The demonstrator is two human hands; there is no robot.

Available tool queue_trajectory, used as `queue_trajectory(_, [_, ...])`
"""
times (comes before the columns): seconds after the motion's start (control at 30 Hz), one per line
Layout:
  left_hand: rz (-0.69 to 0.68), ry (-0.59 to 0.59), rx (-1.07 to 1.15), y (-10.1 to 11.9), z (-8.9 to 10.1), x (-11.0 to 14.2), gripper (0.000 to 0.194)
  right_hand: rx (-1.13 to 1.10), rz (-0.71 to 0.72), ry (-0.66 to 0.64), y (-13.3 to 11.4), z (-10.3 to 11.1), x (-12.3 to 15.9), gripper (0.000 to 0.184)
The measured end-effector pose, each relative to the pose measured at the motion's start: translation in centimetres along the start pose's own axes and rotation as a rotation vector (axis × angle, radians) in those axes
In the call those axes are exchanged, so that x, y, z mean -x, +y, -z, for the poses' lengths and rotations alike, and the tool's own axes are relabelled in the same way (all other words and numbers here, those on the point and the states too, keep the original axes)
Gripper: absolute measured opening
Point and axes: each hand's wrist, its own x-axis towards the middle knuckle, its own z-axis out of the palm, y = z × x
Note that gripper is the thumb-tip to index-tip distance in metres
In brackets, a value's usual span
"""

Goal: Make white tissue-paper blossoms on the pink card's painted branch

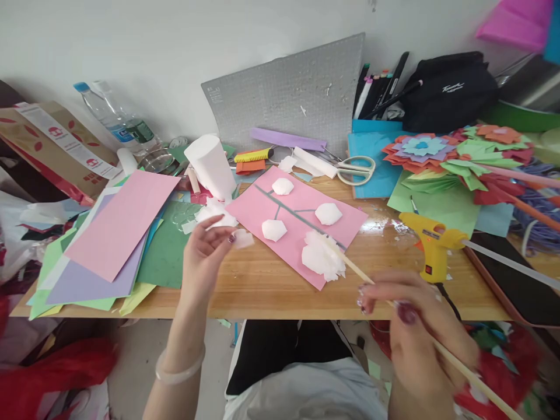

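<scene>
My left hand [203, 256] pinches a small thin piece of white tissue paper [243, 238] between thumb and fingertips, left of the pink sheet. A thin wooden stick [355, 268] is gripped in my right hand [426, 326], its far tip over the pink card [297, 256]. On the card a dark grey branch [289, 209] is drawn, with three white paper buds [282, 186] around it. A ruffled cluster of white tissue petals [321, 256] lies at the card's lower right, under the stick's tip. More white tissue pieces [215, 211] lie behind my left hand.
A yellow glue gun [431, 239] stands on the right near a phone [511, 280]. Scissors [356, 169], a yellow cutter [252, 155] and a white paper roll [210, 166] are behind the card. Coloured sheets [122, 224] pile up on the left; paper flowers [422, 149] lie on the right.
</scene>
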Motion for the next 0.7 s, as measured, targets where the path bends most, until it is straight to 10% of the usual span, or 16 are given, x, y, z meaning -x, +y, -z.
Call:
queue_trajectory(0.23, [0.411,-0.187,0.394,-1.8,-5.1,4.8,0.035,-0.214,-0.263,-0.032,4.1,-1.3,0.5,0.036])
queue_trajectory(0.47, [0.161,0.012,-0.045,-3.5,-3.6,3.7,0.027,-0.142,-0.311,-0.068,4.4,-0.5,0.8,0.038])
queue_trajectory(0.7, [0.087,-0.065,-0.437,-3.8,-0.7,3.1,0.027,-0.252,-0.301,0.016,5.6,-0.8,0.8,0.032])
